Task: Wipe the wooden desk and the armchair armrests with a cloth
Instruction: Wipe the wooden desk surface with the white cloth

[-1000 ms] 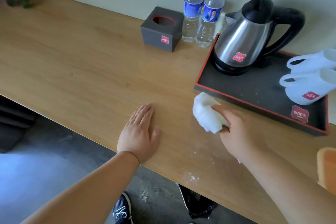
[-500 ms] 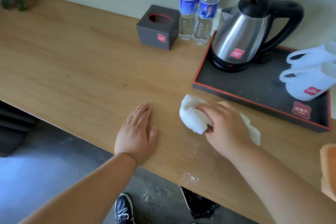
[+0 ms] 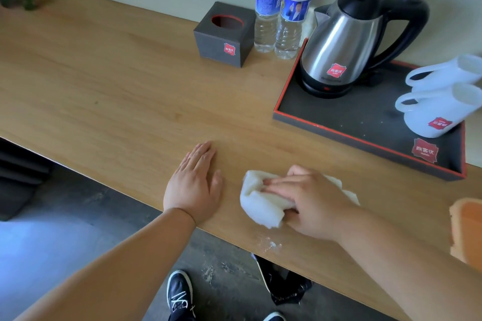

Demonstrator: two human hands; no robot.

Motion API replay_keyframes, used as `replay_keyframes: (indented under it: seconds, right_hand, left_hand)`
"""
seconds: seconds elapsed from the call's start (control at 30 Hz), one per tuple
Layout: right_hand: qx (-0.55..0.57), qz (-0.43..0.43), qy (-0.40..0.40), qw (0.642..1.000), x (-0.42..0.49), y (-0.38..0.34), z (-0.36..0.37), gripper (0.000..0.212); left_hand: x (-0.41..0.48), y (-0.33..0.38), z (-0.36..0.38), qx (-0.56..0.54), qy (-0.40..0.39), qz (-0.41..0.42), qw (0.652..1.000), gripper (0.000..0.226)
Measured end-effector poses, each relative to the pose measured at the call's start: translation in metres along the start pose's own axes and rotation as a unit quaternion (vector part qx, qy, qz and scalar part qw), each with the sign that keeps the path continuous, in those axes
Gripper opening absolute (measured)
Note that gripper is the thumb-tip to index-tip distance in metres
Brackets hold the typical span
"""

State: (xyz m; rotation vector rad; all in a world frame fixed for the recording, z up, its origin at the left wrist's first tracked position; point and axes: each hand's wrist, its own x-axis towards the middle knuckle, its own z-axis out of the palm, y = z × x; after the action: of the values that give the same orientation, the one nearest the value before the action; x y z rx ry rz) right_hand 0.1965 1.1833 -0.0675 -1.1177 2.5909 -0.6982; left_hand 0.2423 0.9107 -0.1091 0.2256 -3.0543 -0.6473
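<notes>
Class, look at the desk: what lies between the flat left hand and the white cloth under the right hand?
Only bare wooden desk separates the left hand from the cloth, as the head view shows.

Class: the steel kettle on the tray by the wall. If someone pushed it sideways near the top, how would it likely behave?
The kettle is tall on a narrower black base, so a high push would probably tip it rather than slide it. Its polished steel looks slippery; the big handle seems the safer grip. Weight depends on water inside, which cannot be seen.
</notes>
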Motion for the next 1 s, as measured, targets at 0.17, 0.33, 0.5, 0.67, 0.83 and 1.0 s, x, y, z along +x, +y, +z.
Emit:
replay_keyframes:
  seconds: [0.17,0.33,0.5,0.67,0.83,1.0]
  right_hand:
    - [-0.109,0.097,0.01,0.989,0.031,0.011,0.008,0.066]
    - [-0.029,0.096,0.022,0.995,0.009,0.0,0.03,0.064]
    - [0.063,0.081,0.02,0.994,-0.058,-0.021,0.026,0.058]
    - [0.144,0.367,0.278,0.876,-0.1,0.017,-0.02,0.028]
    - [-0.017,0.367,0.243,0.898,-0.082,0.065,-0.022,0.034]
    - [-0.067,0.247,0.207,0.944,-0.071,0.051,0.003,0.059]
  left_hand:
    - [0.0,-0.003,0.004,0.004,0.01,-0.014,1.0,0.065]
    - [-0.001,-0.001,0.003,-0.001,0.003,-0.004,1.0,0.07]
    - [-0.019,0.013,0.006,-0.048,-0.023,0.066,0.996,0.065]
    - [-0.04,0.066,0.036,-0.084,-0.042,0.083,0.992,0.063]
    - [-0.028,0.093,0.045,-0.098,-0.056,0.128,0.985,0.063]
    - [-0.029,0.092,0.048,-0.099,-0.037,0.134,0.985,0.062]
